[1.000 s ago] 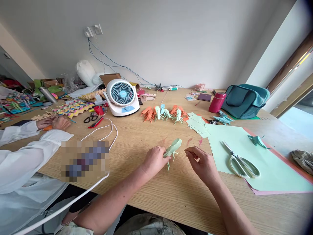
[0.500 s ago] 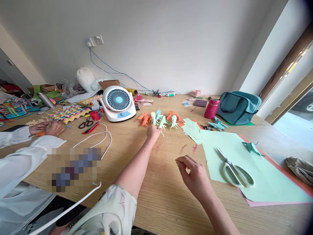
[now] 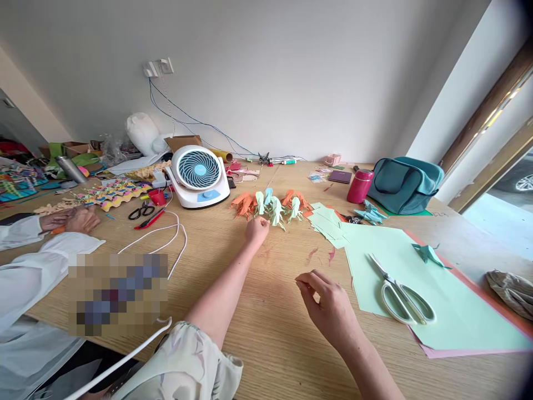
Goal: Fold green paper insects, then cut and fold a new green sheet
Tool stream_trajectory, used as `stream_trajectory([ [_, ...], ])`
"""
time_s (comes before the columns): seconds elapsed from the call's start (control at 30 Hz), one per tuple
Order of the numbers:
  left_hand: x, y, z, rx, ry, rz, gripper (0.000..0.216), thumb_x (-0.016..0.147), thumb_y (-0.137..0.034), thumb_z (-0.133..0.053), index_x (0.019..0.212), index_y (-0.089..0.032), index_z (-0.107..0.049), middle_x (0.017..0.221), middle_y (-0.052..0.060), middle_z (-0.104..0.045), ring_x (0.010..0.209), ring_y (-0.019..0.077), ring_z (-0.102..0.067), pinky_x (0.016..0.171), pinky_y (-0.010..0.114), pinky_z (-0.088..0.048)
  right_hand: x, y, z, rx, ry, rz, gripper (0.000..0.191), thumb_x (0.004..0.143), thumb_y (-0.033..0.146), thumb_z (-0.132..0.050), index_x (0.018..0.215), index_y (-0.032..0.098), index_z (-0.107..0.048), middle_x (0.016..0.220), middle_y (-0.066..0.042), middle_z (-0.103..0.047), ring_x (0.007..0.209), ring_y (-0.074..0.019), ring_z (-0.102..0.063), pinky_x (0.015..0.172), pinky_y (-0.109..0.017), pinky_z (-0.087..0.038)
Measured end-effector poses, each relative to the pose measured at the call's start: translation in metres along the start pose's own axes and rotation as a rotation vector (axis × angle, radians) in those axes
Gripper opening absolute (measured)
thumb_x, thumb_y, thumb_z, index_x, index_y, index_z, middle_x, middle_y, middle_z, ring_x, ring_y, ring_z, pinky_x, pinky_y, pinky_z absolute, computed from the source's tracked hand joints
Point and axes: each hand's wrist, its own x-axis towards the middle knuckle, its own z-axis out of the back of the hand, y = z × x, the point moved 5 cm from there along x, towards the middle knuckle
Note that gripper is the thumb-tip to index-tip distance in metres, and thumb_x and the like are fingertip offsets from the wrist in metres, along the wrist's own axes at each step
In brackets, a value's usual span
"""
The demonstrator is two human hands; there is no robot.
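My left hand [image 3: 257, 231] reaches forward over the table, its fingers curled closed. It is just in front of a row of paper pieces with fringed, curled ends. Beside it are a pale green paper piece [image 3: 276, 211] and an orange cluster [image 3: 244, 204]; a light blue piece [image 3: 268, 194] stands behind. Whether anything is between those fingers I cannot make out. Closer to me, my right hand [image 3: 327, 300] hovers with thumb and fingertips pinched together, nothing visible in them. Pale green paper slips [image 3: 328, 223] lie beyond it, and white-handled scissors [image 3: 400, 294] rest on large green sheets [image 3: 453, 311] to its right.
A white fan [image 3: 200, 172] stands behind the paper row. Left of it lie black scissors [image 3: 141, 210], a red cutter [image 3: 150, 219] and a white cable [image 3: 181, 250]. Another person's hands [image 3: 81, 220] are at far left. A pink flask [image 3: 360, 186] and teal bag [image 3: 406, 183] stand at right.
My left hand has drawn back slightly toward me, off the pale green paper piece, which now stands fully in view in the row. My right hand is nearly unchanged, still pinched.
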Motion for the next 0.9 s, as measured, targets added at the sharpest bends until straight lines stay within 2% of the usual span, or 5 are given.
stream_trajectory([
  [0.13,-0.007,0.005,-0.004,-0.009,-0.012,-0.127,0.013,0.085,-0.031,-0.063,0.089,-0.02,-0.066,0.091,0.005,-0.067,0.084,0.0179,-0.063,0.071,0.027,-0.046,0.0,-0.006,-0.006,-0.021,0.022,-0.021,0.02,0.097,0.024,-0.043,0.085,0.022,-0.059,0.074,0.0,-0.061,0.064,-0.0126,-0.056,0.06,-0.022,-0.038],
  [0.23,-0.008,0.005,-0.009,-0.008,-0.023,-0.184,0.019,0.081,-0.029,-0.067,0.098,-0.02,-0.064,0.092,0.004,-0.065,0.085,0.0176,-0.062,0.071,0.027,-0.046,-0.001,-0.012,-0.011,-0.044,0.052,-0.04,0.021,0.097,0.025,-0.043,0.083,0.022,-0.058,0.073,0.0,-0.06,0.064,-0.0126,-0.056,0.061,-0.022,-0.038],
  [0.4,-0.009,0.01,-0.005,0.018,-0.025,-0.246,0.029,0.077,-0.012,-0.064,0.104,-0.021,-0.06,0.095,0.003,-0.064,0.091,0.018,-0.061,0.073,0.027,-0.046,-0.003,-0.022,-0.024,-0.08,0.126,-0.094,0.022,0.097,0.027,-0.041,0.082,0.022,-0.057,0.074,0.0,-0.06,0.065,-0.0135,-0.056,0.062,-0.023,-0.038],
  [0.6,-0.008,0.022,0.005,0.073,-0.012,-0.25,0.015,0.08,-0.015,-0.063,0.094,-0.02,-0.062,0.091,0.004,-0.067,0.092,0.0208,-0.06,0.074,0.029,-0.045,-0.001,-0.033,-0.043,-0.069,0.216,-0.173,0.02,0.094,0.024,-0.044,0.082,0.023,-0.06,0.076,0.0,-0.062,0.063,-0.0138,-0.056,0.062,-0.024,-0.04],
  [0.9,0.0,0.017,0.001,0.11,0.029,-0.254,0.006,0.083,-0.022,-0.063,0.079,-0.019,-0.065,0.087,0.005,-0.068,0.084,0.0197,-0.061,0.067,0.028,-0.043,0.012,-0.034,-0.055,-0.131,0.25,-0.241,0.02,0.093,0.029,-0.045,0.081,0.024,-0.061,0.079,-0.001,-0.066,0.066,-0.0156,-0.06,0.062,-0.025,-0.042],
])
